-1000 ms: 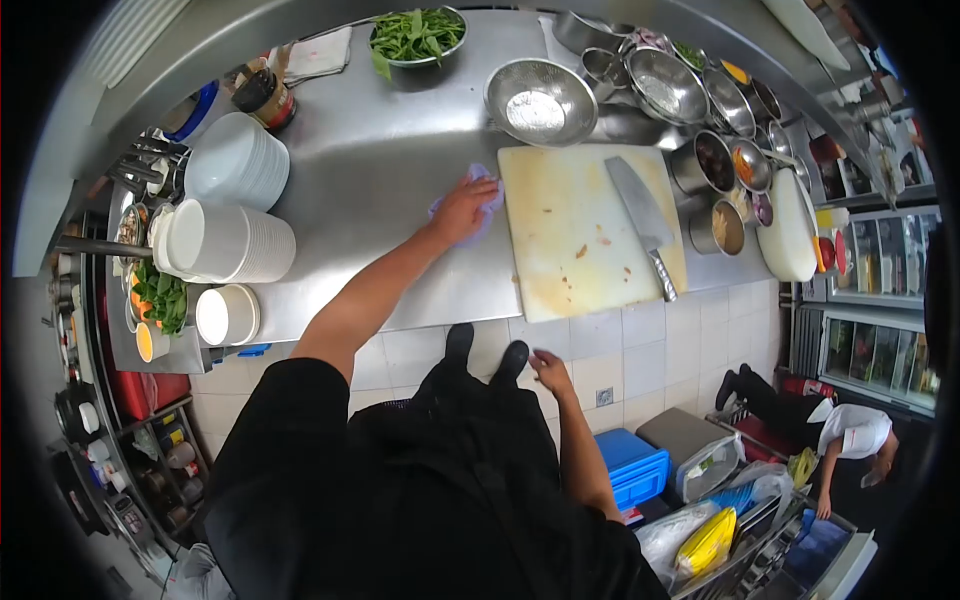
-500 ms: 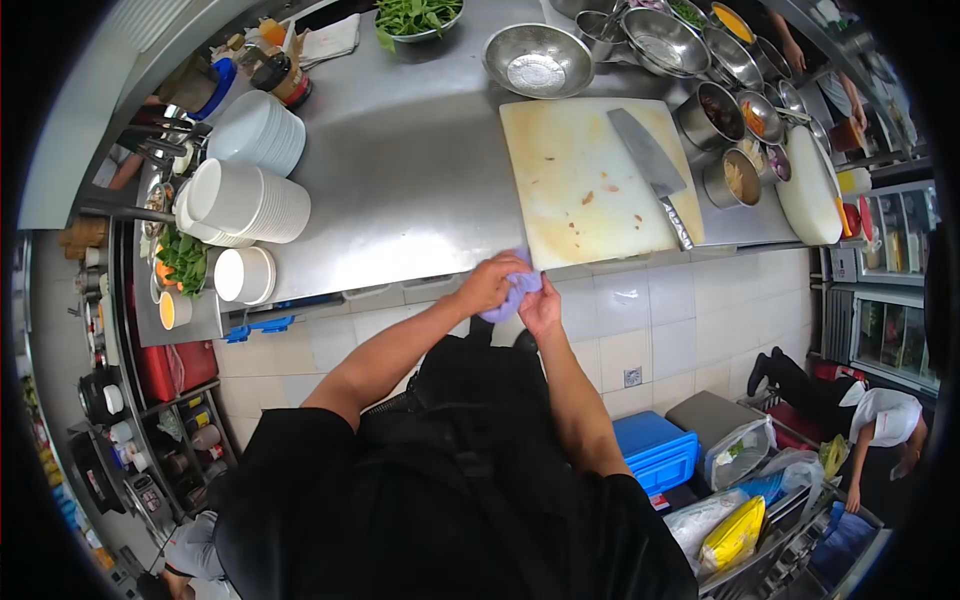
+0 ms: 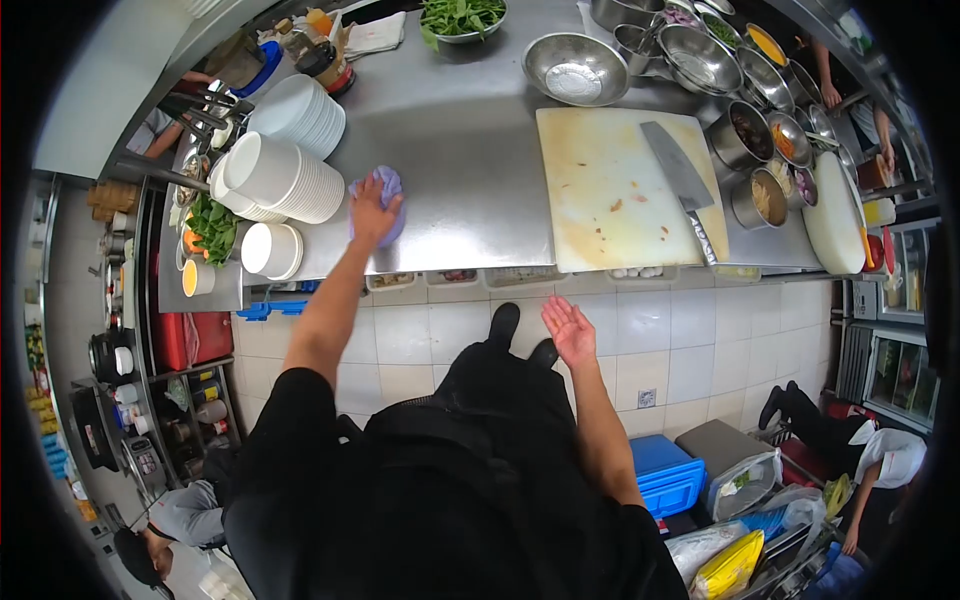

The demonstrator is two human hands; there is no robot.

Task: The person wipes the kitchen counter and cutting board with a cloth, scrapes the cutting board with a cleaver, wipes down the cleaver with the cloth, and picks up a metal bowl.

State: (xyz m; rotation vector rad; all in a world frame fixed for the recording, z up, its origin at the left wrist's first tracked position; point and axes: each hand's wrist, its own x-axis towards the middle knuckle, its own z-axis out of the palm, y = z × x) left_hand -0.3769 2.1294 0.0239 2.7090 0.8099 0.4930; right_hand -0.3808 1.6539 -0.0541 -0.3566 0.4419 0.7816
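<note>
My left hand [image 3: 372, 212] presses a purple cloth [image 3: 390, 222] flat on the steel counter [image 3: 460, 200], just right of the stacked white bowls [image 3: 312, 190]. Palm up and fingers spread, my right hand [image 3: 570, 328] is empty in front of the counter edge. On the white cutting board [image 3: 600, 200] lie a cleaver [image 3: 677, 165] and small brown scraps. A perforated steel bowl [image 3: 575, 70] stands behind the board.
Steel pots [image 3: 740, 135] and bowls crowd the counter's right side, beside a white board [image 3: 835, 215]. Leafy greens [image 3: 462, 15] sit at the back. A blue bin [image 3: 665, 475] is at lower right. Co-workers [image 3: 885, 460] are at lower right, lower left and beyond the counter.
My left hand and the cloth have moved from the board's front edge left to the stacked bowls. My right hand has let go of the cloth and opened.
</note>
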